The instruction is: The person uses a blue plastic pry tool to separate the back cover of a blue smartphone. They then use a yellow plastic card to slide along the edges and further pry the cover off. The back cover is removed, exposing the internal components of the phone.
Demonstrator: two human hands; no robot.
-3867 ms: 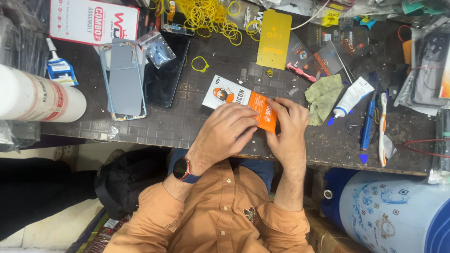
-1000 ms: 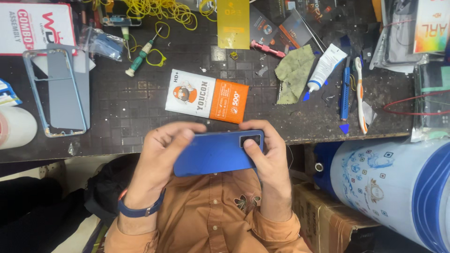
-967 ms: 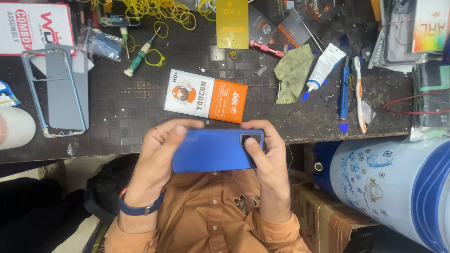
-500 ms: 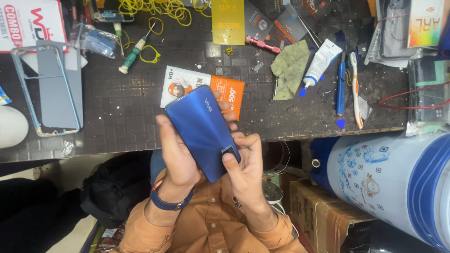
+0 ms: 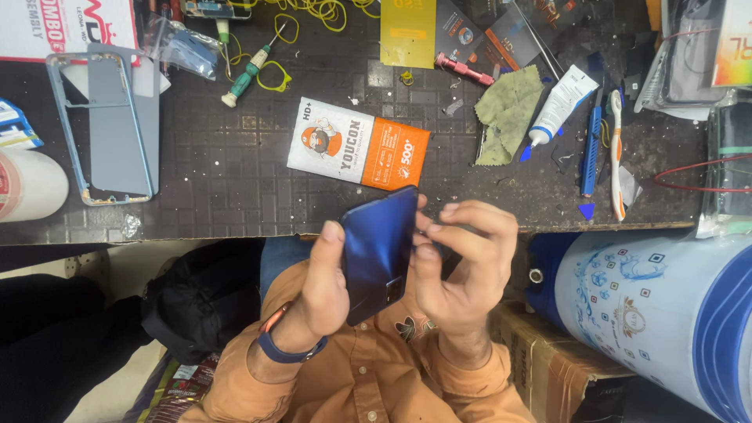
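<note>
A dark blue phone [image 5: 380,251], back side showing, is held upright over the front edge of the dark work table [image 5: 227,196], in front of my orange shirt. My left hand [image 5: 321,286], with a blue band on its wrist, grips the phone's left edge and lower part. Fingertips of my right hand [image 5: 462,266] press on the phone's right edge. A white and orange flat packet [image 5: 356,153] lies on the table just beyond the phone.
A grey phone frame [image 5: 110,125] lies at the left beside a white roll [image 5: 27,184]. A green-handled screwdriver [image 5: 247,74], green cloth [image 5: 509,113], white tube [image 5: 560,106], blue tool [image 5: 591,149] and toothbrush [image 5: 615,157] lie further back. A blue and white barrel [image 5: 666,305] stands at the right.
The phone was held flat and sideways a second ago; both hands have turned it upright and lifted it toward the table edge. Earlier the hands rested on the orange packet.
</note>
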